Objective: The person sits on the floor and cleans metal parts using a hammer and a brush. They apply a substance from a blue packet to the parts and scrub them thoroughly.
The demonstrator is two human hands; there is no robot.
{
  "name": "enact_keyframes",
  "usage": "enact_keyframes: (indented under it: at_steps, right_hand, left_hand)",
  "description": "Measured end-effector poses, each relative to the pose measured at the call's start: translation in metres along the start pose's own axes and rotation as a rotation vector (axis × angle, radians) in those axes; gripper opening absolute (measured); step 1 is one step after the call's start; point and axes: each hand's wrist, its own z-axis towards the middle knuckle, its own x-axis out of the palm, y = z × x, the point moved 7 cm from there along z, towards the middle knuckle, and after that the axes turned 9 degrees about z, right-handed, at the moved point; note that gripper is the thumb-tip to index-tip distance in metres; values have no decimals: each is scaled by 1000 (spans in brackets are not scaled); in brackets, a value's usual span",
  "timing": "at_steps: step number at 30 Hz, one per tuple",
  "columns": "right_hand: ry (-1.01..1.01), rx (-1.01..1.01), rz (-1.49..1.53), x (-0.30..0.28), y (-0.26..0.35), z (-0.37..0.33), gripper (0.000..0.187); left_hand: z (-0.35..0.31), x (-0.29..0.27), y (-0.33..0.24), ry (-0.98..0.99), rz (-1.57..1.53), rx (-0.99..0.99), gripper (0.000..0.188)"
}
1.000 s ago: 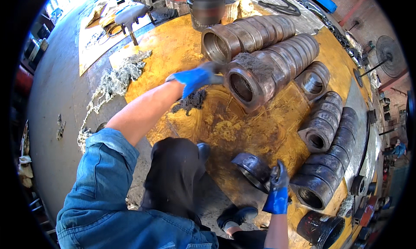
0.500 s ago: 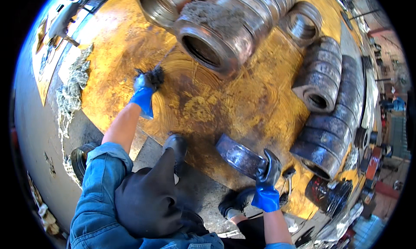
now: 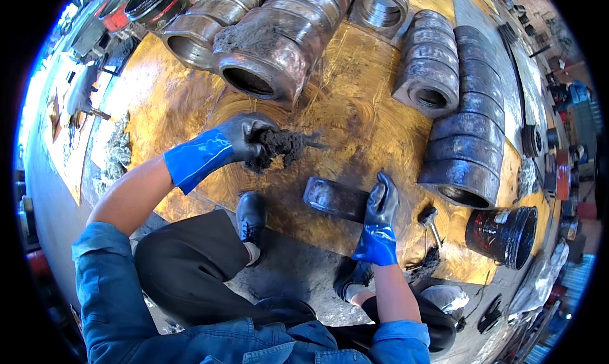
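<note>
My left hand (image 3: pixel 248 137), in a black and blue rubber glove, is closed round a dark, greasy wad of cotton waste (image 3: pixel 284 149). It is above the stained yellow sheet, left of a thick metal ring (image 3: pixel 335 198). The wad is apart from the ring. At the ring's right end is my right hand (image 3: pixel 382 204), gloved the same way. Its fingers curl against the ring's edge and grip it; part of that grip is hidden. The ring stands on its edge with its dark outer band showing.
Rows of stacked metal rings lie beyond (image 3: pixel 279 53) and at the right (image 3: pixel 466 126). Grey cotton waste (image 3: pixel 250 39) rests on one row. A hammer (image 3: pixel 432 227) and a black bucket (image 3: pixel 501 236) are to the right. More buckets (image 3: pixel 152 6) stand at the far left.
My left hand has come up and to the right with the wad, nearer the ring. The ring in my right hand has turned more level. The whole view has shifted.
</note>
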Motion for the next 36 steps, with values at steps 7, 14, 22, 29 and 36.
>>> enact_keyframes:
  at_steps: [7, 14, 22, 29, 36]
  right_hand:
    - [-134, 124, 143, -7, -12, -5, 41]
    - [-241, 149, 198, -13, -64, -13, 41]
    - [-77, 144, 224, -2, -55, 0, 51]
    - [-45, 96, 35, 0, -34, 2, 56]
    - [33, 94, -30, 9, -41, 0, 57]
  left_hand:
    - [12, 98, -23, 280, -271, -260, 38]
    - [25, 210, -50, -655, -130, -56, 41]
    - [-2, 201, -107, -775, 203, 148, 38]
    - [15, 251, 42, -794, -1011, -176, 35]
    - [47, 291, 140, -696, -1194, -344, 33]
